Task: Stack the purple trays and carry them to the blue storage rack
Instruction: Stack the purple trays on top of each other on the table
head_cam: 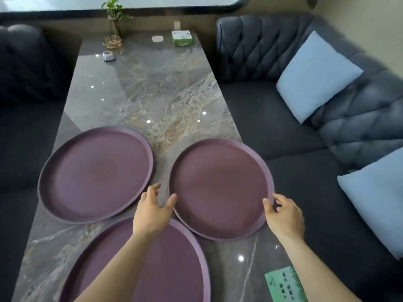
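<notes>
The left hand (152, 211) sits at the 9 o'clock edge of the right purple tray (221, 188), thumb laid over the rim and the fingers curled down outside it, so it grips the tray's edge. The right hand (283, 214) takes the same tray at about 4 o'clock, thumb on the rim and fingers bent around the outer side; whether the tray has left the surface I cannot tell. This tray's 6 o'clock edge overlaps the rim of the near purple tray (174, 269), which lies at the bottom of the view under the left forearm. The left purple tray (96, 175) lies flat at 9 o'clock from the held one, just beside it with a narrow strip of bare stone between, and none of the three is stacked yet. All rest on a long grey marble-patterned table (152, 94). At 5 o'clock from the right hand a green printed card (284, 284) lies near the table's corner. At the far end, toward 12 o'clock, stand a small potted plant (114, 16) in a glass vase, a gold wire holder (111, 42), a small white round device (108, 56), a white pad (157, 38) and a green and white box (182, 38). Dark tufted sofas (272, 116) flank the table, and two light blue cushions (316, 75) lean on the right-hand one, at 2 and 3 o'clock.
</notes>
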`<action>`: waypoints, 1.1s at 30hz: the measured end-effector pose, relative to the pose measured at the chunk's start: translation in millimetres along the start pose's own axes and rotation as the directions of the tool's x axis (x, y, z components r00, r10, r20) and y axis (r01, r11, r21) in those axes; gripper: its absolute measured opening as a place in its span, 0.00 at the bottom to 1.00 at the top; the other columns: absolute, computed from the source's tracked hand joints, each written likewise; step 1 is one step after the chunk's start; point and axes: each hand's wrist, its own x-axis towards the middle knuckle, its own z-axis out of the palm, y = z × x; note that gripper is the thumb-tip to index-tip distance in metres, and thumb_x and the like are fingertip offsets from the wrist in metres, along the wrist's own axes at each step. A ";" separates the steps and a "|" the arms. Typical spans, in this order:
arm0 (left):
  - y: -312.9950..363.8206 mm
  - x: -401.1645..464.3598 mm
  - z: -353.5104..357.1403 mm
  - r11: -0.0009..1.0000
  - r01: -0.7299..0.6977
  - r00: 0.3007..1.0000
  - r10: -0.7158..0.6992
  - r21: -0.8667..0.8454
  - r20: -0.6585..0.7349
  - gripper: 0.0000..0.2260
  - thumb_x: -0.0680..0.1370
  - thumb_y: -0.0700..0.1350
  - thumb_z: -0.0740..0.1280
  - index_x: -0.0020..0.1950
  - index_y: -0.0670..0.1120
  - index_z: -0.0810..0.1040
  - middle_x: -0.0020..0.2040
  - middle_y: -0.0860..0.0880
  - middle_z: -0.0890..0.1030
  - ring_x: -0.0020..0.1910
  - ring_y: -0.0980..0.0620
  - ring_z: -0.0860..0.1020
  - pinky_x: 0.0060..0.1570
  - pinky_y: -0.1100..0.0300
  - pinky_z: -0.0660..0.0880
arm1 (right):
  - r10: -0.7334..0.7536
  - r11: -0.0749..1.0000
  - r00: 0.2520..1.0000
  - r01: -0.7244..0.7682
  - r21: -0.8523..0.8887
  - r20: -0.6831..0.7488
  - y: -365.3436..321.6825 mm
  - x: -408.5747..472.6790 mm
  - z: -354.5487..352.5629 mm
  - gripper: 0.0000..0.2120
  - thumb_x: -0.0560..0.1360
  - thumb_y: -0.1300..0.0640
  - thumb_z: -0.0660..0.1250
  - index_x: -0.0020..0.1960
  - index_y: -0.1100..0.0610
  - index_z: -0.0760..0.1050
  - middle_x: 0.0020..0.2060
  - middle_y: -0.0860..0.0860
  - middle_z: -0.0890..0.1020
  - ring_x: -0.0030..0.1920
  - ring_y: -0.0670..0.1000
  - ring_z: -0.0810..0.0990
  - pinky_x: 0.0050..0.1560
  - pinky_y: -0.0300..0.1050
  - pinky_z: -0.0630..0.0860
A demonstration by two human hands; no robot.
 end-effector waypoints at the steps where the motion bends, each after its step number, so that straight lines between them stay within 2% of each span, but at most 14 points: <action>1: 6.0 7.2 6.3 1.000 0.022 1.000 -0.022 -0.011 0.022 0.32 0.75 0.62 0.67 0.76 0.53 0.64 0.73 0.49 0.70 0.70 0.48 0.72 0.61 0.50 0.71 | 0.028 1.000 0.999 -0.028 0.014 0.031 0.6 10.8 -0.8 0.23 0.76 0.42 0.64 0.68 0.49 0.74 0.63 0.53 0.78 0.60 0.57 0.79 0.55 0.55 0.78; 4: 17.7 21.5 21.3 0.996 0.085 0.992 -0.085 -0.001 0.096 0.39 0.75 0.62 0.67 0.81 0.54 0.55 0.78 0.48 0.63 0.76 0.47 0.64 0.70 0.48 0.66 | 0.107 0.991 0.983 -0.118 0.069 0.148 -2.5 35.6 4.5 0.31 0.76 0.41 0.65 0.76 0.48 0.64 0.72 0.54 0.70 0.70 0.59 0.71 0.64 0.60 0.73; 8: 24.6 30.4 41.7 0.980 0.179 0.972 -0.163 -0.085 0.168 0.45 0.73 0.61 0.71 0.82 0.54 0.48 0.80 0.48 0.60 0.78 0.47 0.61 0.74 0.50 0.62 | 0.160 0.938 0.958 -0.223 0.265 0.239 -6.5 54.6 17.4 0.39 0.74 0.41 0.69 0.79 0.47 0.56 0.77 0.52 0.64 0.75 0.58 0.65 0.71 0.61 0.67; 12: 29.9 32.9 47.7 0.920 0.242 0.966 -0.198 -0.308 0.167 0.49 0.68 0.60 0.75 0.81 0.57 0.50 0.80 0.50 0.62 0.77 0.50 0.64 0.74 0.49 0.64 | 0.226 0.862 0.943 -0.310 0.402 0.243 -5.4 62.1 20.6 0.39 0.74 0.42 0.69 0.79 0.50 0.56 0.77 0.52 0.63 0.76 0.57 0.64 0.72 0.59 0.66; 14: 32.6 30.7 47.6 0.870 0.267 0.961 -0.207 -0.415 0.184 0.46 0.71 0.55 0.75 0.81 0.58 0.50 0.81 0.50 0.61 0.78 0.51 0.62 0.74 0.51 0.63 | 0.242 0.847 0.944 -0.318 0.427 0.224 -5.0 64.6 19.0 0.39 0.75 0.42 0.67 0.79 0.53 0.55 0.78 0.51 0.61 0.76 0.57 0.63 0.73 0.58 0.64; 18: 39.1 20.1 42.0 0.849 0.252 0.967 -0.200 -0.464 0.159 0.43 0.74 0.52 0.73 0.81 0.61 0.49 0.80 0.50 0.62 0.78 0.51 0.62 0.74 0.51 0.62 | 0.312 0.723 0.918 -0.398 0.565 0.246 -11.5 66.8 11.1 0.35 0.77 0.42 0.64 0.78 0.55 0.59 0.77 0.50 0.61 0.74 0.57 0.66 0.69 0.57 0.66; 19: 40.6 16.5 39.2 0.860 0.240 0.971 -0.204 -0.450 0.127 0.43 0.74 0.54 0.74 0.81 0.61 0.50 0.80 0.50 0.63 0.78 0.51 0.63 0.75 0.50 0.62 | 0.314 0.700 0.914 -0.405 0.588 0.256 -14.0 64.7 8.3 0.30 0.75 0.40 0.64 0.73 0.54 0.67 0.72 0.51 0.67 0.69 0.56 0.71 0.64 0.57 0.69; 20: 42.3 11.9 35.0 0.877 0.229 0.973 -0.213 -0.423 0.086 0.43 0.72 0.56 0.74 0.81 0.61 0.51 0.78 0.51 0.65 0.76 0.51 0.65 0.74 0.49 0.64 | 0.305 0.694 0.917 -0.399 0.600 0.257 -16.5 61.3 5.5 0.23 0.73 0.37 0.63 0.61 0.51 0.74 0.61 0.50 0.73 0.59 0.54 0.75 0.55 0.54 0.72; 21: 43.6 6.6 30.2 0.898 0.226 0.973 -0.227 -0.377 0.043 0.43 0.71 0.59 0.73 0.80 0.61 0.53 0.76 0.51 0.69 0.74 0.50 0.69 0.72 0.47 0.66 | 0.293 0.699 0.925 -0.380 0.606 0.241 -19.2 55.8 2.0 0.16 0.72 0.36 0.63 0.49 0.48 0.74 0.50 0.46 0.72 0.50 0.52 0.73 0.47 0.50 0.71; 22: 44.1 1.3 24.8 0.919 0.225 0.971 -0.240 -0.324 -0.005 0.42 0.71 0.61 0.72 0.80 0.62 0.54 0.73 0.51 0.72 0.71 0.49 0.72 0.70 0.46 0.69 | 0.276 0.700 0.937 -0.349 0.623 0.214 -21.4 49.8 -0.6 0.14 0.72 0.38 0.63 0.45 0.48 0.72 0.47 0.45 0.70 0.47 0.51 0.71 0.44 0.48 0.69; 25: 35.2 -14.8 3.8 0.967 0.213 0.960 -0.234 -0.141 -0.155 0.36 0.72 0.62 0.70 0.79 0.61 0.61 0.61 0.50 0.78 0.60 0.48 0.78 0.62 0.48 0.73 | 0.265 0.705 0.951 -0.304 0.640 0.160 -29.6 25.3 -5.2 0.19 0.78 0.44 0.62 0.60 0.58 0.74 0.59 0.51 0.73 0.55 0.56 0.74 0.53 0.50 0.70; 27: 19.7 -23.4 -12.2 0.972 0.228 0.953 -0.234 -0.054 -0.195 0.31 0.73 0.64 0.67 0.76 0.61 0.66 0.55 0.50 0.80 0.55 0.48 0.79 0.58 0.49 0.74 | 0.285 0.735 0.947 -0.317 0.599 0.150 -34.0 5.6 -3.5 0.29 0.79 0.43 0.62 0.74 0.58 0.66 0.73 0.52 0.67 0.68 0.58 0.72 0.63 0.54 0.70; 29: 0.8 -33.3 -28.0 0.968 0.251 0.948 -0.248 -0.011 -0.199 0.27 0.72 0.66 0.64 0.70 0.61 0.72 0.52 0.51 0.82 0.55 0.46 0.79 0.57 0.48 0.75 | 0.275 0.768 0.952 -0.302 0.565 0.136 -37.9 -17.5 1.5 0.30 0.78 0.41 0.61 0.73 0.57 0.68 0.73 0.55 0.68 0.69 0.60 0.72 0.63 0.56 0.71; 33: -38.2 -54.2 -56.0 0.951 0.307 0.919 -0.307 -0.041 -0.246 0.16 0.74 0.62 0.65 0.58 0.57 0.77 0.52 0.49 0.84 0.56 0.41 0.80 0.56 0.47 0.74 | 0.291 0.817 0.946 -0.324 0.476 0.142 -49.3 -67.1 17.0 0.32 0.71 0.34 0.61 0.63 0.58 0.76 0.63 0.58 0.77 0.58 0.61 0.79 0.58 0.58 0.77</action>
